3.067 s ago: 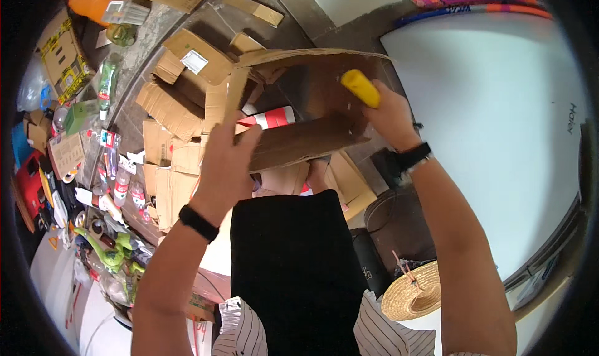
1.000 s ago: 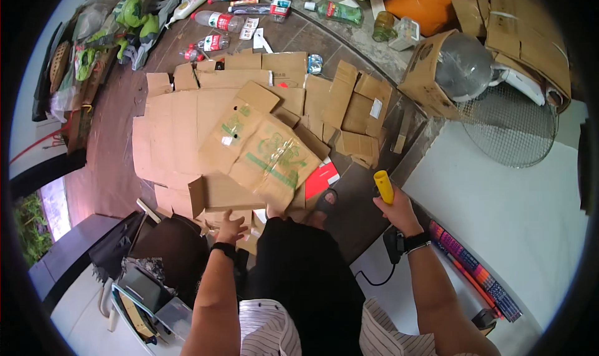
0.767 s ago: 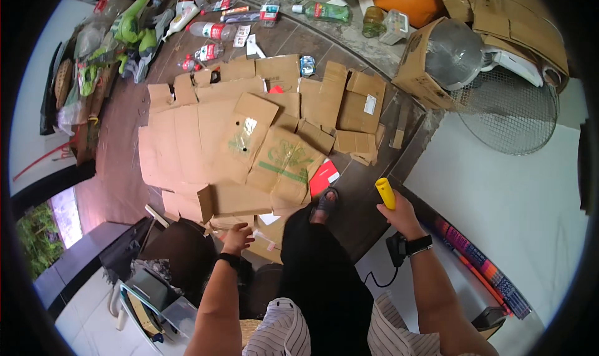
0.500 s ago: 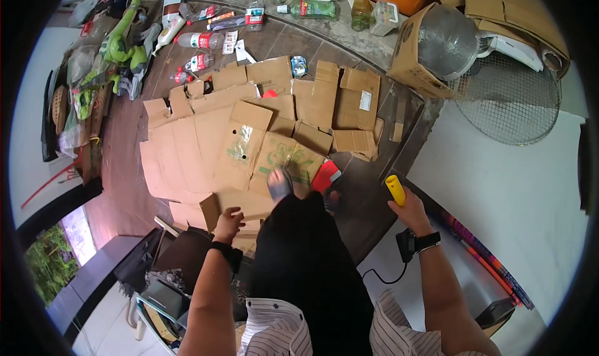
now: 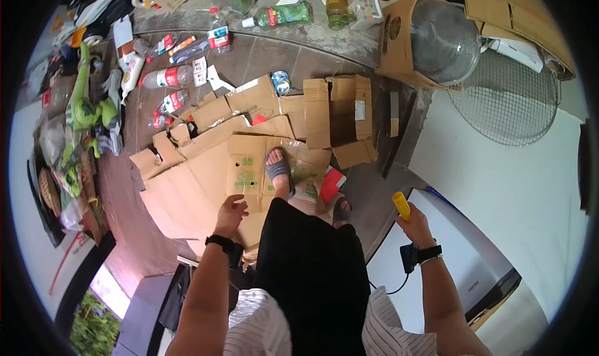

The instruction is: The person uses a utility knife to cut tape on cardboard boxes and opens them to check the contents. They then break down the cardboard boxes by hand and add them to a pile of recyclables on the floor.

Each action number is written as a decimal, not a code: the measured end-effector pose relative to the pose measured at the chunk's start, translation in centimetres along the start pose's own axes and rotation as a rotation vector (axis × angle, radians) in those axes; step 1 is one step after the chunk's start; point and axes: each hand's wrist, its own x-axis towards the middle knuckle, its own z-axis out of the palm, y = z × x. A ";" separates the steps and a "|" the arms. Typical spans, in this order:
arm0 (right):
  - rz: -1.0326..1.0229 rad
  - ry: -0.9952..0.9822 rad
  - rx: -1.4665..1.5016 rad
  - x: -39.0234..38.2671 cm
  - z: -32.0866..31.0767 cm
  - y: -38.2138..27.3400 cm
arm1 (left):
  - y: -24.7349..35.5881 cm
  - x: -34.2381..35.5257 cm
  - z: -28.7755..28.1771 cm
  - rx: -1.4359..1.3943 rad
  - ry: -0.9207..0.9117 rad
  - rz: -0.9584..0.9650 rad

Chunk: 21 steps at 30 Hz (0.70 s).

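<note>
Flattened brown cardboard point(image 5: 181, 197) covers the floor in front of me, its sheets overlapping. My left hand point(image 5: 231, 214) hovers above its near part, fingers loosely bent and apart, with nothing in them. Out to the right, my right hand point(image 5: 417, 226) is wrapped round a short yellow tube-shaped thing point(image 5: 402, 204) with a round end; its lower part is hidden in the palm. One foot in a grey sandal point(image 5: 282, 176) presses on a cardboard piece with green print point(image 5: 246, 169). My other foot point(image 5: 341, 210) stands beside the pile, near a red piece point(image 5: 331, 185).
An opened carton point(image 5: 318, 113) lies at the pile's far right. Plastic bottles point(image 5: 168, 76) lie at the far left, beside a green toy dinosaur point(image 5: 81, 110). A wire mesh basket point(image 5: 508, 100) and a box with a large clear jug point(image 5: 444, 41) stand far right. A white appliance point(image 5: 449, 250) is below my right hand.
My sandalled foot has moved forward on the cardboard, and the printed pieces beneath it have shifted. The view has turned. My right hand keeps its grip on the yellow thing.
</note>
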 end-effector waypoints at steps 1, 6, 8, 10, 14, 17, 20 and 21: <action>-0.035 0.021 0.005 0.2 0.4 -1.3 | 0.5 0.7 -1.1 0.053 0.007 0.022; -0.107 0.043 0.013 2.3 2.5 -4.9 | 2.1 3.7 -4.4 0.119 0.062 0.011; -0.102 0.027 -0.019 4.7 3.7 -4.9 | 1.8 4.8 -4.8 0.071 0.065 0.004; -0.152 -0.039 -0.158 7.2 5.2 -6.5 | 1.9 6.0 -4.5 0.110 0.051 0.024; -0.322 -0.033 -0.013 14.5 10.9 -7.6 | 4.0 9.5 -1.4 0.175 -0.018 0.101; -0.569 0.221 0.093 21.6 18.3 -6.4 | 5.8 12.7 1.6 0.192 -0.063 0.159; -0.363 0.239 -0.011 25.1 21.8 -8.3 | 7.5 14.8 3.5 0.160 -0.107 0.163; -0.311 0.276 -0.078 26.4 22.5 -7.5 | 8.2 15.5 4.9 0.181 -0.120 0.151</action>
